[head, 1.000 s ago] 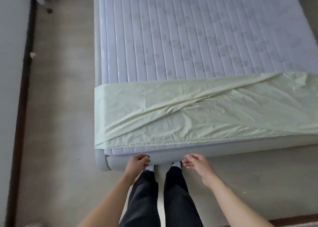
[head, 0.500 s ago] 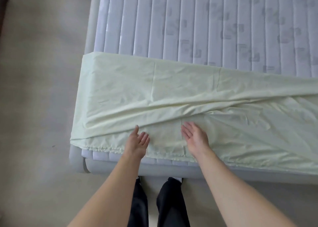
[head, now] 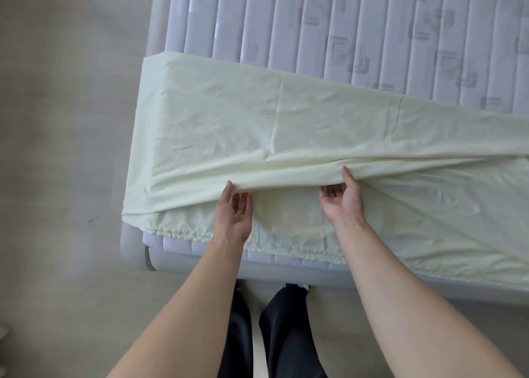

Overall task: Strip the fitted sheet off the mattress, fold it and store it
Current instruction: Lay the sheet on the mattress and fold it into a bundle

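Observation:
A pale yellow-green fitted sheet lies doubled over in a wide band across the near end of the quilted white mattress. Its elastic hem runs along the near edge. A raised fold crosses the band from left to right. My left hand and my right hand are palm up just under that fold, fingers loosely curled. Each thumb tip touches the fold's edge. Neither hand clearly has cloth pinched in it.
The grey bed frame rounds its corner at the lower left, right in front of my dark-trousered legs. Beige floor stretches along the bed's left side. The far part of the mattress lies bare.
I have leaned in over the bed. Both hands rose from the frame's edge onto the sheet, then turned palm up and moved forward until they met the raised fold.

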